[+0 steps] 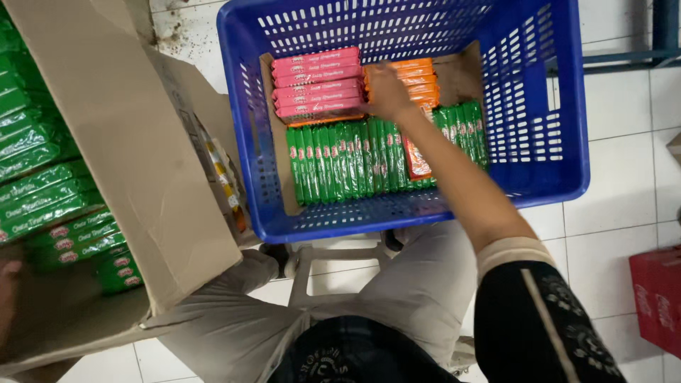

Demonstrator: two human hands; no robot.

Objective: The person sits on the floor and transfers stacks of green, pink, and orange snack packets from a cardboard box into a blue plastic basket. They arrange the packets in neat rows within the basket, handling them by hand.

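Note:
My right hand reaches into a blue plastic crate, its fingers curled over the left end of a stack of orange packets. Pink packets lie just left of the hand. A row of green packets stands on edge in front, with one red-orange packet among them. Only a blurred sliver of my left hand shows at the left edge. It is inside an open cardboard box beside more green packets. What it holds is hidden.
The crate is lined with brown cardboard and rests on a pale stool frame above my grey-trousered knees. The floor is white tile. A red case stands at the right edge. A box flap hangs between box and crate.

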